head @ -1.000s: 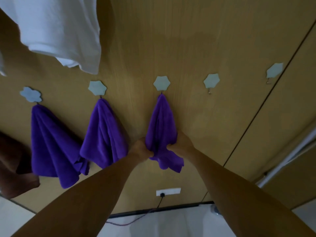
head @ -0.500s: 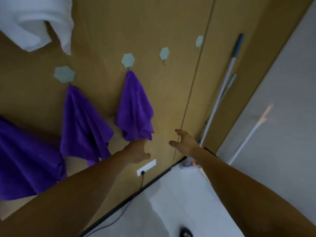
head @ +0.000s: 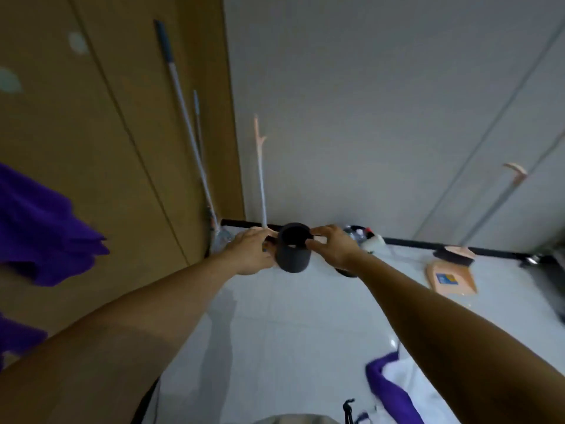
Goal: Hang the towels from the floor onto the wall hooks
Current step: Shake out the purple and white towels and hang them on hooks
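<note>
A purple towel hangs at the left edge against the wooden wall, with the corner of another purple towel below it. Two pale wall hooks on that wall carry nothing. Near the bottom right, a purple towel lies on the floor beside a white towel. Both my arms reach forward toward the room corner. My left hand and my right hand hold nothing, fingers relaxed. They appear on either side of a dark cylindrical bin.
Two mop poles and a pale-handled stick lean in the corner. An orange dustpan with a brush lies on the white tiled floor by the grey wall. Bottles stand along the black baseboard.
My view has swung right, from the hooks to the room corner and floor. Both hands let go of the third purple towel and moved away from the wall.
</note>
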The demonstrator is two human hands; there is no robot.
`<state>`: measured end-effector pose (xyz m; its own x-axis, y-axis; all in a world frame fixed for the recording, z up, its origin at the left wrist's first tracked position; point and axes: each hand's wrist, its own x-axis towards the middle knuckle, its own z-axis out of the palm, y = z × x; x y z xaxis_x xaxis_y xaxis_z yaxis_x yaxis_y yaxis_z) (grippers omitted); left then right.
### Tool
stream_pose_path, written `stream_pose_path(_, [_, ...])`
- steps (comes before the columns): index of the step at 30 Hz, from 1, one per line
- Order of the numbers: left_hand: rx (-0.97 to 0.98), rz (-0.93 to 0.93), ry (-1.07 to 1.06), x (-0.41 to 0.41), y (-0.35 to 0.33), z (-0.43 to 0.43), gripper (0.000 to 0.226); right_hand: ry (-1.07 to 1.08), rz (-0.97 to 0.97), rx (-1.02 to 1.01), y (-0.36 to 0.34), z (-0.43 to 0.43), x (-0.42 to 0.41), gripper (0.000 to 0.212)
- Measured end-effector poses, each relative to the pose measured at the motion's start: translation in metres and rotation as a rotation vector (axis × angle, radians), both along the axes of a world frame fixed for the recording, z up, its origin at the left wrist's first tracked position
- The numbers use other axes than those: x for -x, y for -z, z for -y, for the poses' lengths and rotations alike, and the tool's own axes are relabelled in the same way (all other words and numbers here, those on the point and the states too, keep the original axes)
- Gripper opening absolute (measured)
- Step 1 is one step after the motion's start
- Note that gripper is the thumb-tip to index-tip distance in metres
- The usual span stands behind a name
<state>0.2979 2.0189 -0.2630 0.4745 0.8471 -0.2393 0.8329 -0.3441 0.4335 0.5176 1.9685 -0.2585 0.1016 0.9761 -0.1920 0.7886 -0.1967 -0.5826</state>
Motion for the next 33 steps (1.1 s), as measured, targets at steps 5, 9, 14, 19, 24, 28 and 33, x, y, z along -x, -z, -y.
stream_pose_path(5, [0.029,-0.127,0.189,-0.119,0.009,0.056,0.079,0.223,0.035,0.055,0.01,0.118,-0.111,0.034])
stream_pose_path(9, [0.056,-0.193,0.384,-0.202,0.026,0.131,0.079,0.398,0.023,0.151,0.027,0.218,-0.181,0.043])
stream_pose_path(14, [0.139,-0.203,0.49,-0.269,0.05,0.201,0.076,0.537,0.005,0.222,0.051,0.303,-0.237,0.048])
stream_pose_path(19, [0.193,-0.261,0.558,-0.305,0.087,0.228,0.076,0.595,-0.052,0.303,0.087,0.344,-0.259,0.053])
stream_pose_path(24, [0.273,-0.291,0.596,-0.339,0.14,0.223,0.072,0.656,-0.099,0.41,0.132,0.359,-0.275,0.057])
stream_pose_path(28, [0.368,-0.298,0.555,-0.361,0.201,0.222,0.071,0.696,-0.127,0.499,0.189,0.36,-0.292,0.055])
stream_pose_path(33, [0.389,-0.372,0.515,-0.375,0.301,0.228,0.067,0.728,-0.191,0.578,0.298,0.356,-0.305,0.053])
